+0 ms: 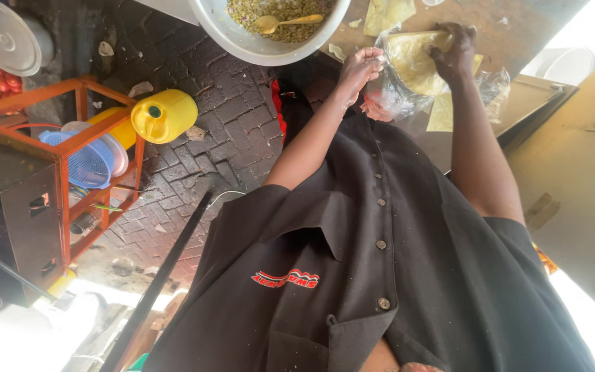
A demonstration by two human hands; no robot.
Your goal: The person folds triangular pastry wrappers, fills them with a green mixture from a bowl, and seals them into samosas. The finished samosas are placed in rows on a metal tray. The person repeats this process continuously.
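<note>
A person in a dark buttoned shirt [380, 275] stands at a brown table [490, 21], both arms stretched toward a clear plastic bag [397, 96] of thin yellow pastry sheets [411, 62]; the left hand [359, 67] is curled nearly closed, pinching the bag's edge beside the sheets; the right hand [454, 54] is bent over the top of the stack, fingers folded down on it, though whether it grips a single sheet or simply presses cannot be told from this angle. The sheets lie on the table, half inside the bag, near the person's waist; a loose yellow sheet [441, 114] rests just beside them. A large white bowl [242, 38] of greenish chopped filling sits close to the left hand, a wooden spoon [287, 22] lying in it. Below, on the brick floor [201, 124], stand a yellow jerrycan [163, 116] and an orange rack [70, 138] with a blue basket [84, 162]. The risks, by appearance: a thin sheet could tear if pulled against the clinging plastic; the bag, near the table edge, could slide off.
</note>
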